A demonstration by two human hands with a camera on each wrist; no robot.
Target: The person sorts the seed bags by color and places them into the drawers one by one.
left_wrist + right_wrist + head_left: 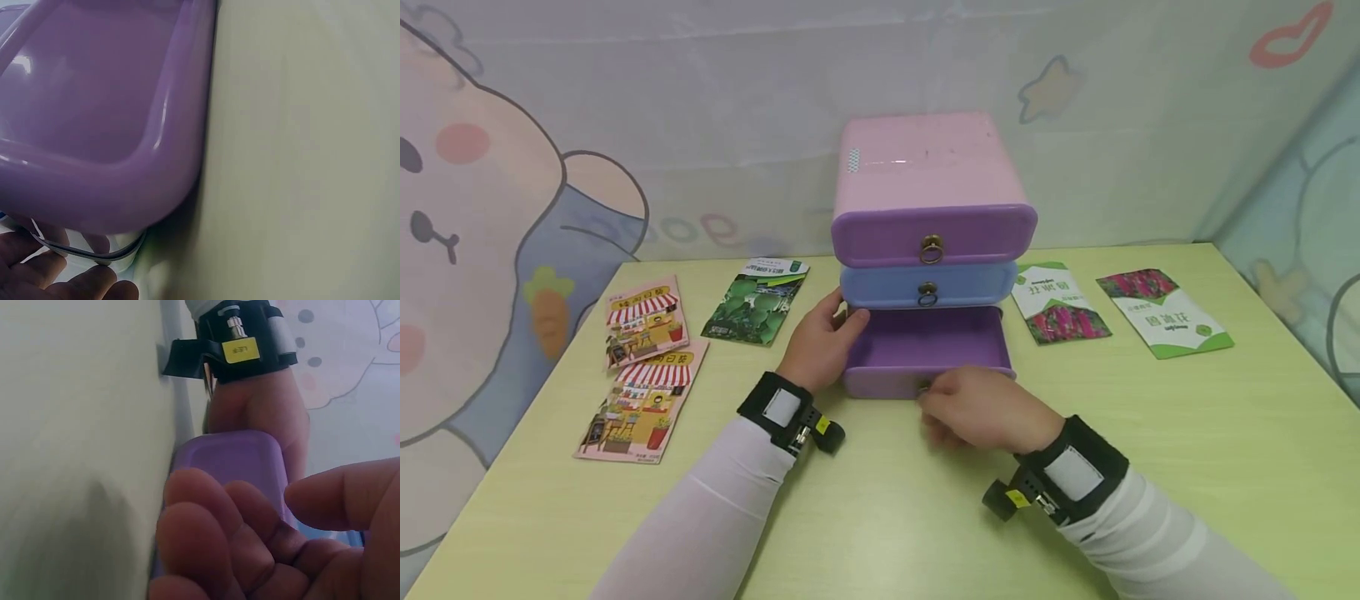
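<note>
A small three-tier drawer unit (pixel 932 158) stands at the back of the table, its top pink. The bottom purple drawer (pixel 928 337) is pulled out, and its bare floor shows. My left hand (pixel 822 342) steadies the unit's left side, thumb near the drawer's left edge. In the left wrist view, its fingers (pixel 94 281) touch the side wall behind the drawer front. With curled fingers my right hand (pixel 981 408) pinches the drawer's ring pull (pixel 922 387), mostly hidden by the fingertips. The purple drawer front (pixel 231 456) shows behind those fingers in the right wrist view.
The blue middle drawer (pixel 970 285) and purple top drawer (pixel 880 237) are closed. Two pink seed packets (pixel 640 404) overlap at the left, beside a green packet (pixel 756 300). Two white-and-green flower packets (pixel 1165 312) lie right of the unit. A printed cloth (pixel 737 108) hangs behind.
</note>
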